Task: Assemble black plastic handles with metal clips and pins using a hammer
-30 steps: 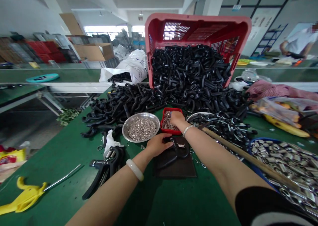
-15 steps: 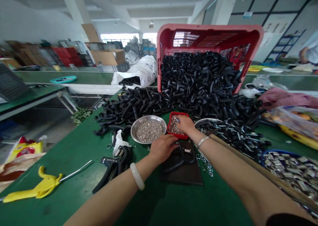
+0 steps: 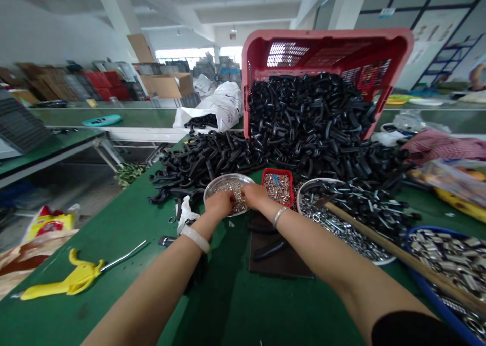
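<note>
The left hand (image 3: 220, 204) and right hand (image 3: 255, 195), just apart, stood at eight and three o'clock of a round silver metal bowl (image 3: 232, 177) containing small shiny metal pieces (image 3: 232, 186); whether either gripped anything was indiscernible. A curved black handle (image 3: 270, 250) lay at five o'clock.

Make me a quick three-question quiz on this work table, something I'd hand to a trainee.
1. Where are the left hand and the right hand?
A) At the red tray
B) At the metal bowl
C) At the blue basin

2. True or false: the yellow tool is held in the left hand.

3. Fill in the missing colour: the big tipped crate full of black parts is ____.

Key:
1. B
2. False; it lies on the green table.
3. Red
</note>
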